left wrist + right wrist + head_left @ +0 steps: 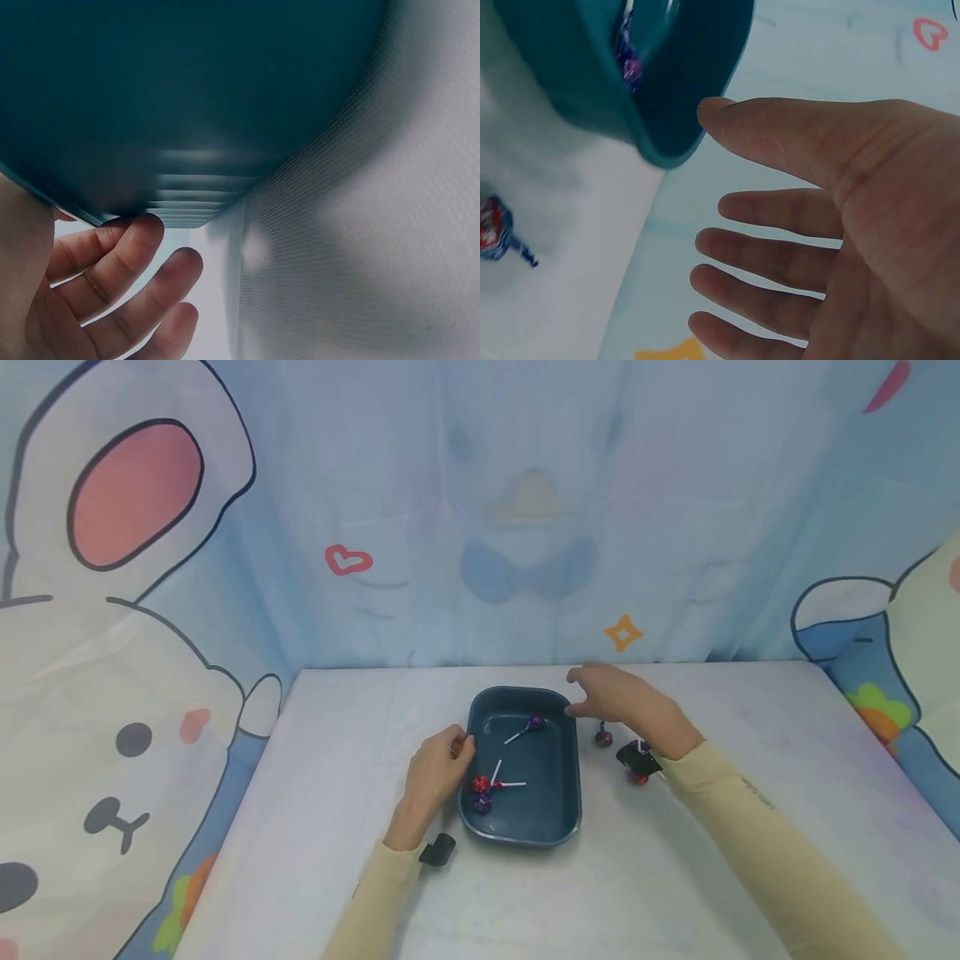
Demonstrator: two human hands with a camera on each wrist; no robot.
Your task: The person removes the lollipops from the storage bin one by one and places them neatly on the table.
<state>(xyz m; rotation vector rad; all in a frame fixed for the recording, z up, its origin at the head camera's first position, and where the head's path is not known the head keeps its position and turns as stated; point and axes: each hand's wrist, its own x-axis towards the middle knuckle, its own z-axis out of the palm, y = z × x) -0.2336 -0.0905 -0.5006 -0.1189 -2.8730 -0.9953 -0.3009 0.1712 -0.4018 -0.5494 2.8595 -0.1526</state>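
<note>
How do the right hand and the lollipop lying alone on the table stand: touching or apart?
Apart. The right wrist view shows a clear gap between the right hand and the lollipop.

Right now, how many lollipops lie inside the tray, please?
3: a purple lollipop toward the far end, and a red lollipop beside a second purple lollipop at the near left.

Lollipops (638, 779) lie partly hidden behind black device (636, 758) by right sleeve (772, 847); sleeve lettering (756, 792) too small to read. Tray (187, 82) and left hand (97, 289) run out of left-wrist view; cartoon print (75, 718) cut by head view's left edge.
</note>
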